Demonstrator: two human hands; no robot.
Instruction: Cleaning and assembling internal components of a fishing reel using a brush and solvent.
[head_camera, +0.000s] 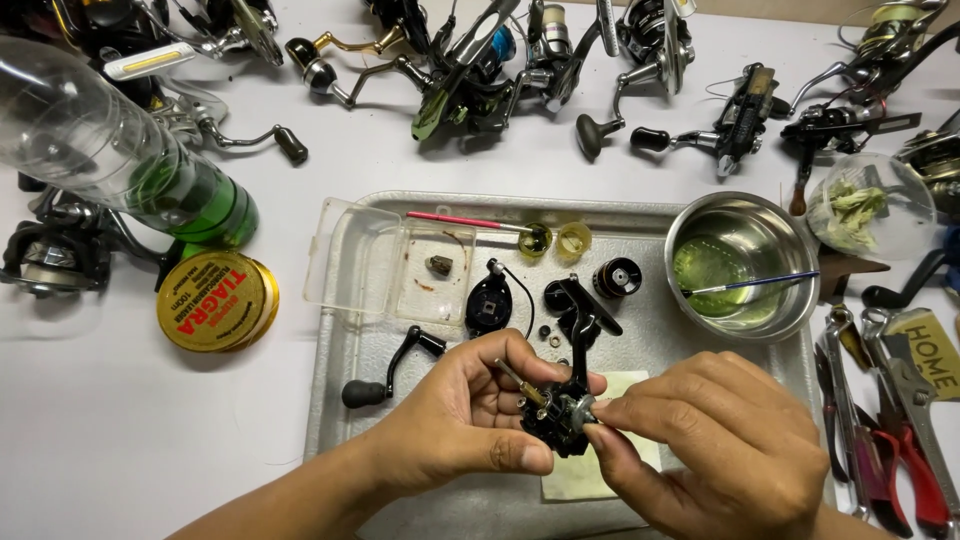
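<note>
My left hand (462, 420) grips a black fishing reel body (556, 412) with a brass shaft sticking out at its upper left. My right hand (715, 445) pinches a small silvery part at the reel body's right side. Both hands hover over a metal tray (350, 345). On the tray lie a black crank handle (392, 367), a black side plate (489, 303), a black spool (616, 278), small rings and a folded yellowish cloth (585, 478), partly hidden by my hands.
A steel bowl (742, 262) with greenish liquid and a brush sits at the tray's right. A clear plastic box (390, 262), a yellow round tin (216, 300), a plastic bottle (120, 150), pliers (900, 440) and several fishing reels (500, 60) surround it.
</note>
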